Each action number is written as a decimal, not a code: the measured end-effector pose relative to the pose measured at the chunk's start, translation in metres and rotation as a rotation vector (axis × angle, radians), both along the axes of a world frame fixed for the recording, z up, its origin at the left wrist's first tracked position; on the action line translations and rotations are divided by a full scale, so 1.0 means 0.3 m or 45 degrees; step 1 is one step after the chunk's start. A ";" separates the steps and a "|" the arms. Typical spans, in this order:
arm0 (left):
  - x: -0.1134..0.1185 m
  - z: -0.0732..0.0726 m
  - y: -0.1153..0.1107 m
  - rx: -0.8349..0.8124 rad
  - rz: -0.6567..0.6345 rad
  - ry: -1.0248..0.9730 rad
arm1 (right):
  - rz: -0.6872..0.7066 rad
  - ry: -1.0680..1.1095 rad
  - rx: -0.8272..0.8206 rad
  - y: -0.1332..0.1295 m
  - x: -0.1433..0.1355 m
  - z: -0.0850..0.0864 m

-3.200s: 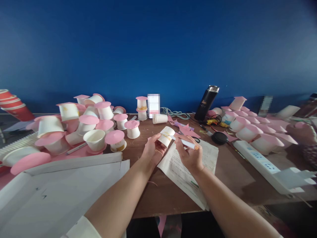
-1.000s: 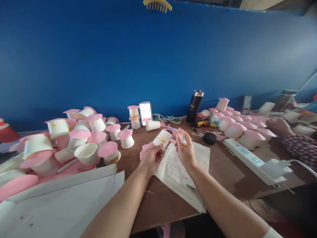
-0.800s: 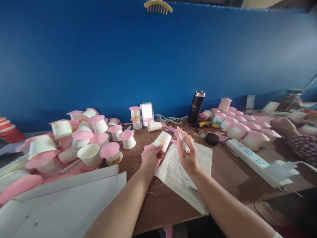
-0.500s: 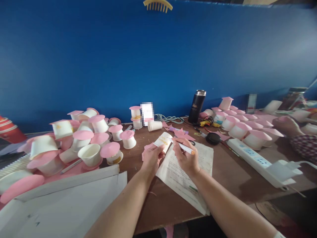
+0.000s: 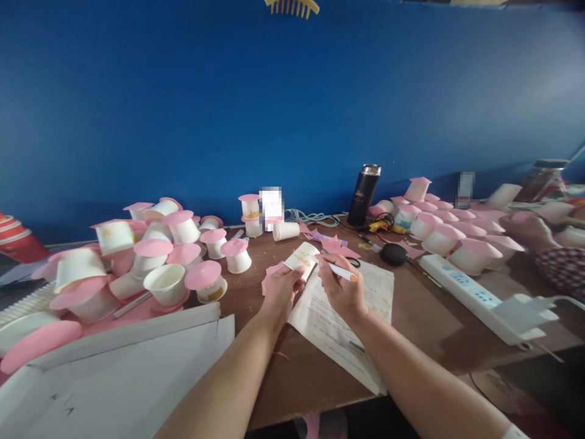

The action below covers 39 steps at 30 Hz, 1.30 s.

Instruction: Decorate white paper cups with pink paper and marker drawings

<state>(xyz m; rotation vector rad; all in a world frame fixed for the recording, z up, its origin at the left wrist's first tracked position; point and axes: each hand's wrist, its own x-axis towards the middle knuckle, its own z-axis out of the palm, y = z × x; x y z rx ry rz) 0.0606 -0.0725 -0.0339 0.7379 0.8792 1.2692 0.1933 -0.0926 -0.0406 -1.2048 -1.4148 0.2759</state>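
My left hand (image 5: 289,286) is closed on a white paper cup (image 5: 302,255) that lies tilted over the printed sheet's edge, with yellow-orange marks drawn on its side. In my right hand (image 5: 342,291) is a white marker (image 5: 342,272) with an orange end, held like a pen. Its tip points at the cup's right side; whether it touches I cannot tell. Below both hands lies the printed paper (image 5: 338,329). Pink paper scraps (image 5: 338,246) and a pink piece (image 5: 270,279) lie around the cup.
Many white cups with pink paper tops (image 5: 203,277) crowd the left, behind a white box lid (image 5: 137,378). More capped cups (image 5: 441,238) stand right, near a black flask (image 5: 364,195), a round black lid (image 5: 393,253) and a power strip (image 5: 475,299). Another person's hand (image 5: 530,235) is far right.
My right hand and the marker have shifted very slightly left. The left hand and the cup look nearly still. The other person's hand at the right has moved a little.
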 end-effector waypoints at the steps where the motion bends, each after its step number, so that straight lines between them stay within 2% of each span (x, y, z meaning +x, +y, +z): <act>1: -0.001 -0.001 0.000 0.000 0.004 0.002 | -0.001 -0.006 0.003 0.000 0.000 0.000; 39: -0.008 0.008 -0.001 0.019 -0.035 -0.023 | -0.005 -0.114 0.047 -0.013 -0.009 0.015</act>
